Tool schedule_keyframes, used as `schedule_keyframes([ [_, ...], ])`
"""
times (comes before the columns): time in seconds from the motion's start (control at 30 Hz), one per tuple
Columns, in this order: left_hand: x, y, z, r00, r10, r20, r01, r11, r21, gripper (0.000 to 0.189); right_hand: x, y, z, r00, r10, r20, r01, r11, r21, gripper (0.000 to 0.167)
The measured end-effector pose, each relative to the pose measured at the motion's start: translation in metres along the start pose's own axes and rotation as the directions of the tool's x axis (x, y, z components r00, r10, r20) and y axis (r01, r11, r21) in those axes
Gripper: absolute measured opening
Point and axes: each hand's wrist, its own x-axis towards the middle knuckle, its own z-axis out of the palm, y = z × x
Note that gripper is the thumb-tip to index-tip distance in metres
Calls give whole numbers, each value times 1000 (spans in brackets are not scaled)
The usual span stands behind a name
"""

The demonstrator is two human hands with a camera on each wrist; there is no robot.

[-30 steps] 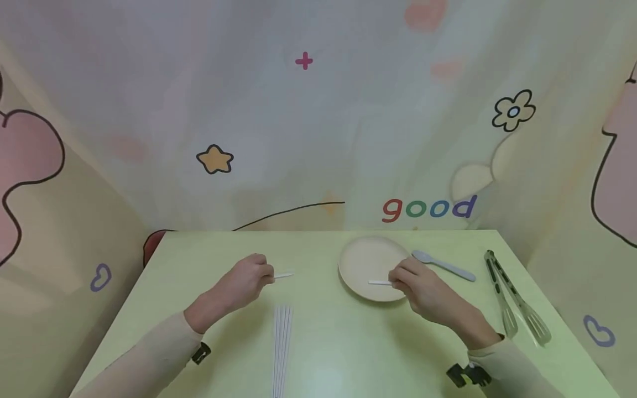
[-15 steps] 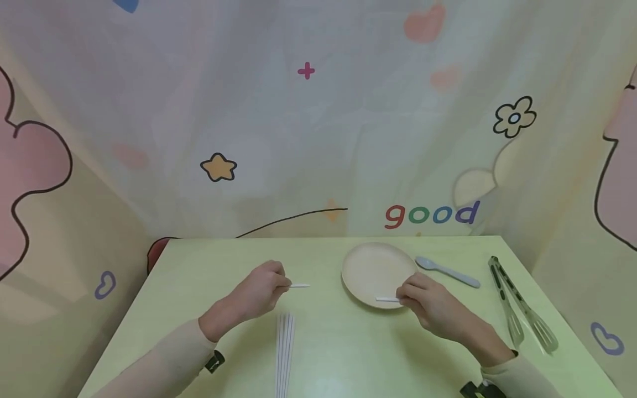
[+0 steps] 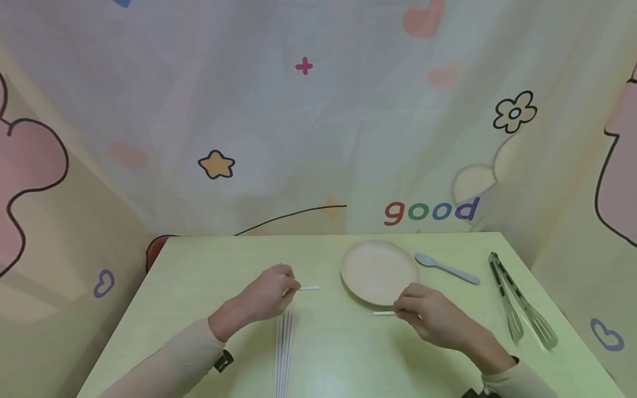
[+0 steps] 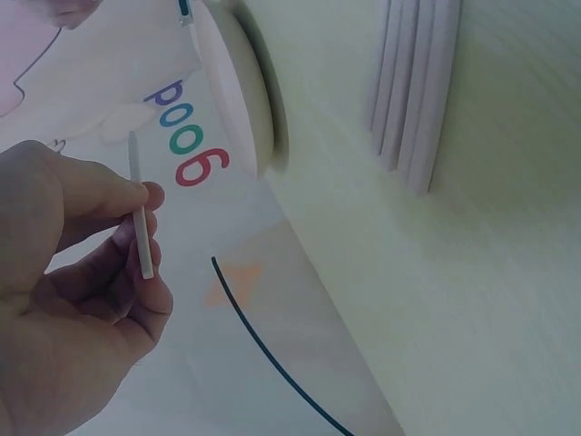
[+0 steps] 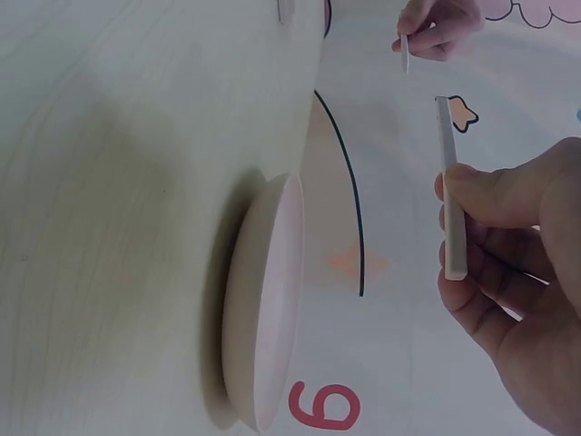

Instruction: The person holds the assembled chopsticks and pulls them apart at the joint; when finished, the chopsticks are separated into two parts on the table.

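Note:
My left hand [image 3: 271, 290] pinches a short, slim white stick [image 4: 142, 241] between thumb and fingertips, one end narrowing to a point. In my right hand [image 3: 430, 318] is another short white stick [image 5: 449, 136], thicker and square-ended, held the same way. Both sticks are above the table, pointing toward each other across a gap in the head view. The right hand is at the near edge of a cream plate [image 3: 378, 271]. Just below the left hand, several long white sticks [image 3: 283, 354] lie side by side on the table.
To the right of the plate lies a pale blue-grey spoon [image 3: 448, 269]. Metal tongs [image 3: 517, 301] with slotted ends lie along the right side of the pale green table [image 3: 338, 365]. A printed curtain [image 3: 318, 121] encloses the back and sides.
My left hand has moved right with its stick. The right hand has come nearer to me, bringing its stick from over the plate to just in front of it.

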Motion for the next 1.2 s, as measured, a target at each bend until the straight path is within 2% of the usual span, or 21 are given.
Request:
schedule_keyframes([
  [0.27,6,2,8,999,45,20,-44,998,-46,14,-7,-4,2,997,32,64,-33,999,5,20],
  [0.47,8,4,17,998,37,53,-33,997,-70,12,-13,-8,4,993,36,116,-40,999,29,20],
  [0.67,13,6,25,995,42,92,-34,996,-83,10,-16,-10,8,993,-1,118,-5,999,48,21],
  [0.8,15,9,30,992,42,118,-29,993,-112,10,-20,-13,11,990,2,141,-13,997,73,21],
  [0.97,17,12,40,985,36,168,-9,987,-158,10,-26,-18,17,983,26,182,-49,991,126,20],
  [1.2,17,14,53,974,26,225,7,989,-147,10,-32,-20,29,978,7,207,-30,993,111,15],
])
